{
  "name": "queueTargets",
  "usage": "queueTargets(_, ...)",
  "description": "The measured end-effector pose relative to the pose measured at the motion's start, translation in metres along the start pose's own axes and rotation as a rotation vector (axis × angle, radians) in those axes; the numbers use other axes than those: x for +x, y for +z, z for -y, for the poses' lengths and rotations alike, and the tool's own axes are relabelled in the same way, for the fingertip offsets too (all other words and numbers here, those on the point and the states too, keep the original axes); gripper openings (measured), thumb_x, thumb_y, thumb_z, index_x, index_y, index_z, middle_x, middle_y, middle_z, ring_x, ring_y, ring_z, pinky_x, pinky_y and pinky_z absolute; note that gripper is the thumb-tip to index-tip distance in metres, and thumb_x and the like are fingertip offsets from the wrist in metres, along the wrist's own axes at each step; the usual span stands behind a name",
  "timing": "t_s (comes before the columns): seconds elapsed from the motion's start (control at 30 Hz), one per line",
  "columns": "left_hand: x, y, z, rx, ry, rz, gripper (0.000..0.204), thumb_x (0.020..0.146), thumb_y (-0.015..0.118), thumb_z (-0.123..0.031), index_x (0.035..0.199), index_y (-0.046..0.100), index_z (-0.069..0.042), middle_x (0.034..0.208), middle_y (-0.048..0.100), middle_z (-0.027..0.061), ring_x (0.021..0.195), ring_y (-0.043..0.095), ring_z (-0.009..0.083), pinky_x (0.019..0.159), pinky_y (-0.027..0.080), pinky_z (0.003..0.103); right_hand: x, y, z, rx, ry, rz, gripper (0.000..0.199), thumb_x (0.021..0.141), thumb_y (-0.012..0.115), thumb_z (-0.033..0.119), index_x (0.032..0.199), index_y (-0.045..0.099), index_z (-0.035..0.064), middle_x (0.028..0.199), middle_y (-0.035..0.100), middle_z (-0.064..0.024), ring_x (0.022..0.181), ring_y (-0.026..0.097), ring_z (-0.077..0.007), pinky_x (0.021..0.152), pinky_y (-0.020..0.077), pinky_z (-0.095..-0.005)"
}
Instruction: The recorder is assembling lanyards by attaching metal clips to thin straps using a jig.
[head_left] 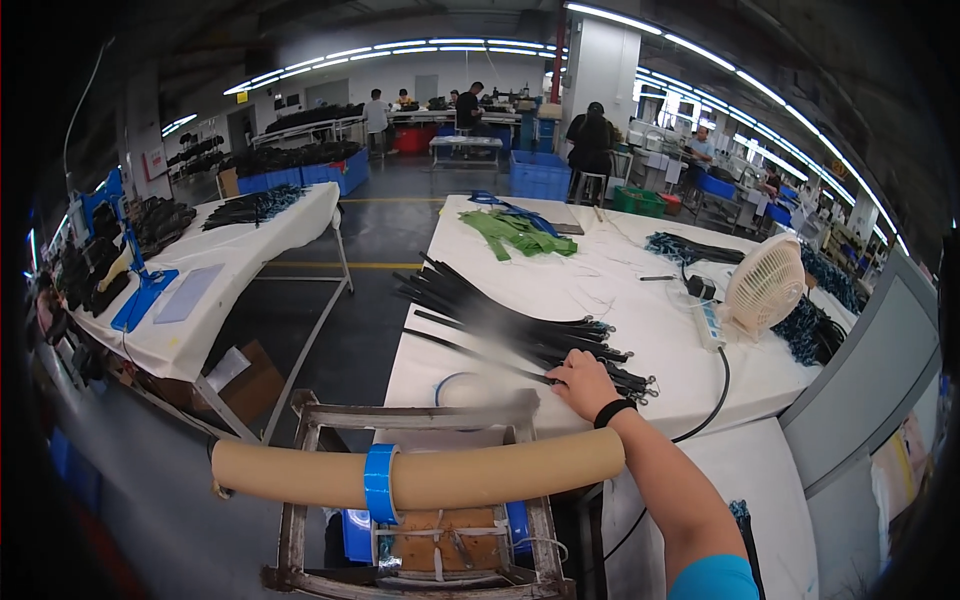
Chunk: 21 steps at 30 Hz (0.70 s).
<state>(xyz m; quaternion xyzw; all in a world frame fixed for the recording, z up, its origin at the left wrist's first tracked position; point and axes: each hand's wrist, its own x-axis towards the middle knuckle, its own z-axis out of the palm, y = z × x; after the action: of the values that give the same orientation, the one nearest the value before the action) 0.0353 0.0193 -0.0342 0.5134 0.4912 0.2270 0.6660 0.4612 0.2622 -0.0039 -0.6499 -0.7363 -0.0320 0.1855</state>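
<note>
My right hand (584, 388) reaches over the white-covered table, a black band round its wrist. Its fingers are closed on the end of a black strap (470, 352), whose length is blurred and runs off to the left. Beside and beyond it lies a fanned pile of black straps (490, 310), with small metal hooks (645, 385) at their right-hand ends. Nearer to me, a brown cardboard tube (500, 470) lies across a worn frame (292, 520), a band of blue tape (380, 484) round its middle. My left hand is out of view.
On the same table (600, 260) are green cloth pieces (515, 232), a cream fan (765, 285), a power strip (708, 325) with a black cable, and dark strap bundles (700, 248). A second table (260, 235) at left bears a blue stand (140, 290). Several people work farther off.
</note>
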Motion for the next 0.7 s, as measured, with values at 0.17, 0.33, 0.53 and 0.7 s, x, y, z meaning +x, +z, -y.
queueTargets(0.17,0.0,-0.003,0.006,0.003,0.062,0.011,0.017,0.096,0.053,-0.012,0.095,0.062,0.002,0.079,0.065,0.0047,0.073,0.06,0.01,0.066,0.048,0.023,0.0,0.008,-0.001,-0.003,-0.021,-0.036,0.016,0.072,0.069,0.016,0.086,0.065,0.008,0.094,0.051,-0.0091,0.096,0.05,-0.028,0.081,0.0437,-0.0392)
queueTargets(0.33,0.0,0.0,0.019,-0.171,0.081,0.02,0.017,0.096,0.052,-0.01,0.106,0.058,0.002,0.085,0.065,0.0042,0.076,0.06,0.0095,0.069,0.049,0.022,-0.002,0.004,-0.021,0.488,0.254,-0.253,0.016,0.078,0.064,0.01,0.09,0.058,0.0019,0.087,0.059,-0.0103,0.081,0.058,-0.0233,0.072,0.0479,-0.033)
queueTargets(0.53,-0.008,-0.008,0.023,-0.218,0.134,0.026,0.018,0.095,0.053,-0.009,0.111,0.056,0.0,0.087,0.063,0.0021,0.078,0.059,0.0082,0.071,0.049,0.022,-0.041,-0.083,-0.005,1.489,0.451,-0.672,0.021,0.09,0.058,0.01,0.107,0.05,0.0009,0.08,0.06,-0.0059,0.063,0.054,-0.0087,0.054,0.0434,-0.0201)
queueTargets(0.7,-0.021,-0.012,0.016,-0.156,0.18,0.041,0.018,0.094,0.055,-0.009,0.11,0.057,-0.002,0.085,0.062,0.001,0.078,0.058,0.0076,0.07,0.048,0.022,-0.184,-0.182,0.02,1.565,0.185,-0.974,0.025,0.094,0.056,0.014,0.116,0.051,0.0025,0.082,0.051,0.0011,0.071,0.046,-0.0044,0.066,0.0394,-0.019)
